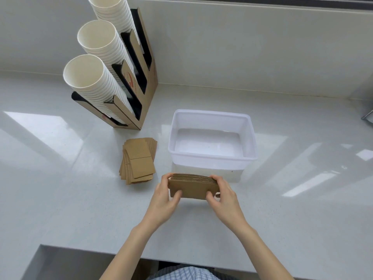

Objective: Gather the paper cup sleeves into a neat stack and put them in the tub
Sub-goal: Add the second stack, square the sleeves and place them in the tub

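A squared-up stack of brown paper cup sleeves stands on edge just in front of the white plastic tub. My left hand grips its left end and my right hand grips its right end, thumbs on the near face. A second, fanned-out pile of brown sleeves lies flat on the counter to the left of the tub. Nothing lies inside the tub.
A cardboard cup dispenser with three tilted columns of white paper cups stands at the back left. The white counter runs to a wall behind; its front edge is near my body. A metal object shows at the right border.
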